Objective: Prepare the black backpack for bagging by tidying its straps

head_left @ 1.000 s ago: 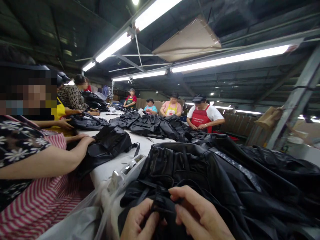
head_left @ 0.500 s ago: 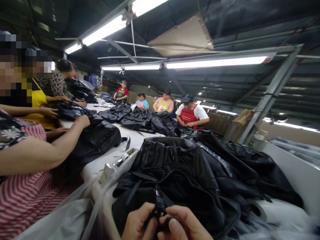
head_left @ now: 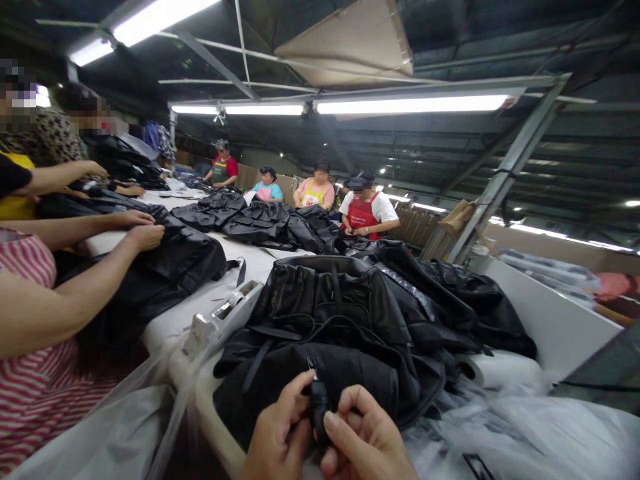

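Left hand [head_left: 277, 437] and right hand [head_left: 363, 437] both pinch a small black plastic buckle [head_left: 317, 400] on a strap, at the near edge of a glossy, crumpled black bag [head_left: 345, 320] heaped on the white table [head_left: 260, 263]. Clear plastic sheeting [head_left: 135, 427] lies left.

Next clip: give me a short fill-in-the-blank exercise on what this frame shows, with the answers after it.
1. Both hands, the left hand and the right hand, pinch a small black ____ at the near edge of the black bag.
2. The colour of the bags heaped along the table is ____.
3. The co-worker's arm to the left reaches out over a bag from a sleeve striped in red and ____.
4. The white dispenser lies to the ____ of the bag being handled.

Missing words: buckle; black; white; left
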The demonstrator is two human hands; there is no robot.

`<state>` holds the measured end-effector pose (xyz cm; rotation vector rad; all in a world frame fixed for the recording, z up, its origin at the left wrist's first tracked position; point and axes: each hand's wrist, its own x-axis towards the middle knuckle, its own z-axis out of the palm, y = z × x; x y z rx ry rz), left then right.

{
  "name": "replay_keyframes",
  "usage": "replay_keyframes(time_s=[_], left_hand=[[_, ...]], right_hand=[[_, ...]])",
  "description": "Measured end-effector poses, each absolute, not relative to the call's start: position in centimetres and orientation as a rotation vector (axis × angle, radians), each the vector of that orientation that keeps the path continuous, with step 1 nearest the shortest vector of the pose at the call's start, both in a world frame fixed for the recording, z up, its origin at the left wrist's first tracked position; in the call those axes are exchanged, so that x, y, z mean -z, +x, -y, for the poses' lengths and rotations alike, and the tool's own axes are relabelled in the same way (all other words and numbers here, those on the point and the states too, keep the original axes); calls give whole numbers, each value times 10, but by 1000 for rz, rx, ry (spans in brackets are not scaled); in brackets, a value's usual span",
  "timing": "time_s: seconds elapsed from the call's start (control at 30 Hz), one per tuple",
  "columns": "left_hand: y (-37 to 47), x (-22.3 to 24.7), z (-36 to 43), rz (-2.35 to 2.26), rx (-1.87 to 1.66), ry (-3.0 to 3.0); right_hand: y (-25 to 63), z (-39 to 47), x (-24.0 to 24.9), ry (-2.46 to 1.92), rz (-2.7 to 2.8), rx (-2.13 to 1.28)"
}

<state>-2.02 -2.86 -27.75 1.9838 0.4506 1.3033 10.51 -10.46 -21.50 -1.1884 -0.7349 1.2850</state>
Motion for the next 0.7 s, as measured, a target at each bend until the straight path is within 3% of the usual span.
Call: replay_keyframes(time_s=[0.7], left_hand=[[-15,278,30,-284,-1510,2232]], right_hand=[[104,108,218,-1213,602,-1066]])
